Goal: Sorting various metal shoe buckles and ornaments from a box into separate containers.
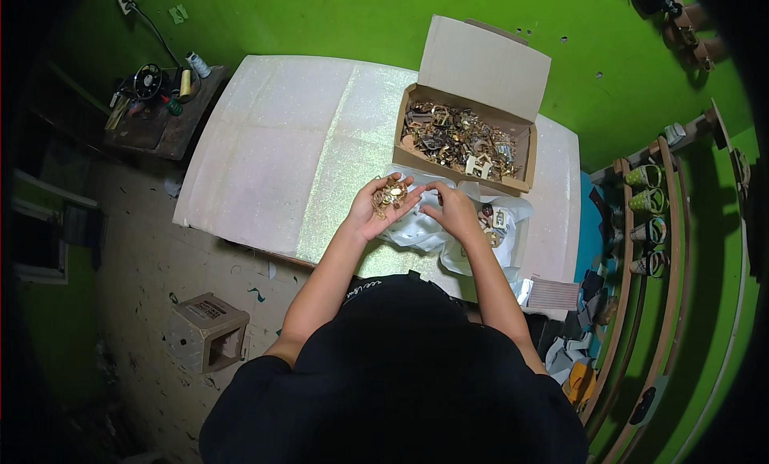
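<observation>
My left hand (370, 217) is cupped palm up around a small heap of gold buckles (392, 193). Close to its fingertips, my right hand (455, 214) has its thumb and fingers drawn together; what they hold, if anything, is too small to make out. Under both hands lies a crumpled white plastic bag (415, 230). Beside my right wrist, more buckles (498, 217) in pale, dark and gold tones rest in a white-lined container (519, 230). Beyond my hands stands an open cardboard box (464, 176) full of mixed metal buckles (456, 134), its lid (485, 64) raised against the wall.
The work table (256, 152) has a pale, glittery cover. A ribbed strip (553, 294) lies at its right front corner. A wooden rack (669, 288) with sandals (647, 200) stands at right. Left are a small table (152, 132) with thread spools and a carton (210, 332) on the floor.
</observation>
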Demonstrator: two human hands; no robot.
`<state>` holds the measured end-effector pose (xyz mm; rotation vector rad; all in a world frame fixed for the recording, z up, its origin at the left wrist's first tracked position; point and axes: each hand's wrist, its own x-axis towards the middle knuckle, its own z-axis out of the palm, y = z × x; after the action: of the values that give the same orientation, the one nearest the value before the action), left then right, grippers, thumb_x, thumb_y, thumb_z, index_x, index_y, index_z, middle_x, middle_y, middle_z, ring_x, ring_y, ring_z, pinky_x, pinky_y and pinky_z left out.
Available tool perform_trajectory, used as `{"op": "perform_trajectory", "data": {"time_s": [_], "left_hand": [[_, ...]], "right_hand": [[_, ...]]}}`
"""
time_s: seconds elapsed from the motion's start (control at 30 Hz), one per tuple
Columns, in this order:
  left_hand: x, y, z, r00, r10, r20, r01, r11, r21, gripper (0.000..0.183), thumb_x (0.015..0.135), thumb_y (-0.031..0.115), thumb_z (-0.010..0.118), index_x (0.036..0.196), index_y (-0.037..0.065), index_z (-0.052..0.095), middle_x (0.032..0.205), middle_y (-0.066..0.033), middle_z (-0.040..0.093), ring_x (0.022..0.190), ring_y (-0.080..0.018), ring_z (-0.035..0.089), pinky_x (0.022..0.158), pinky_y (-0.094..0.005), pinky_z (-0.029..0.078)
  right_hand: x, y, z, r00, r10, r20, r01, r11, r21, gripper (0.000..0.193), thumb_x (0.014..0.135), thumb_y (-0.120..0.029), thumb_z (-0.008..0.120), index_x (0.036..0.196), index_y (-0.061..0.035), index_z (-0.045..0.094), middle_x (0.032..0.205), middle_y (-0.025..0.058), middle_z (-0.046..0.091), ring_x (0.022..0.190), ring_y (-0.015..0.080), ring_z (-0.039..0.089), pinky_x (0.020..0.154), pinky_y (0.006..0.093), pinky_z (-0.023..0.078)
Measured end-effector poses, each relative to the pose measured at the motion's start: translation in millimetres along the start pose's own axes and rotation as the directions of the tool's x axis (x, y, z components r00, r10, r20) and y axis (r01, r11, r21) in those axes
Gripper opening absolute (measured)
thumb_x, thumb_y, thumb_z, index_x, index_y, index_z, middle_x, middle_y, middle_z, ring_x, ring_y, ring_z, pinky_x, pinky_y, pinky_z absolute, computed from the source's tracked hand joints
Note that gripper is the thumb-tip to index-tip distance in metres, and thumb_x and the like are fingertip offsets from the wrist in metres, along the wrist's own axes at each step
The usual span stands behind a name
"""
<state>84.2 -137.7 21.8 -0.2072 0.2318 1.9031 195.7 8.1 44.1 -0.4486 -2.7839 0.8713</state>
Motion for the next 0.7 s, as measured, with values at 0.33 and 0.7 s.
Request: {"op": "perform_trajectory", "data": {"time_s": [0.33, 0.7], "left_hand": [[2.5, -3.3, 5.3, 0.999, -0.015, -0.038, 0.016, 1.0, 0.012, 0.022, 0.085, 0.014, 0.035, 0.099, 0.002, 0.048, 0.11, -0.0174, 0.046, 0.113, -0.0354, 0.039, 0.091, -0.0471, 0.039], [15.9, -21.7, 15.8, 0.99, -0.132, -0.051, 0.135, 0.988, 0.075, 0.022, 0.085, 0.016, 0.036, 0.098, 0.003, 0.048, 0.111, -0.0168, 0.046, 0.114, -0.0341, 0.039, 0.093, -0.0466, 0.036]], "right_hand": [[-16.9, 11.3, -15.2, 0.976, 0.062, -0.207, 0.04, 0.889, 0.457, 0.02, 0.082, -0.022, 0.051, 0.084, -0.0029, 0.049, 0.058, 0.0031, 0.044, 0.051, 0.0125, 0.04, 0.049, 0.0266, 0.036], [-44.2, -4.5, -15.4, 0.928, 0.341, 0.15, -0.213, 0.154, 0.965, 0.03, 0.086, -0.008, 0.042, 0.114, 0.0025, 0.048, 0.077, -0.0002, 0.049, 0.065, 0.0064, 0.044, 0.059, 0.0184, 0.039]]}}
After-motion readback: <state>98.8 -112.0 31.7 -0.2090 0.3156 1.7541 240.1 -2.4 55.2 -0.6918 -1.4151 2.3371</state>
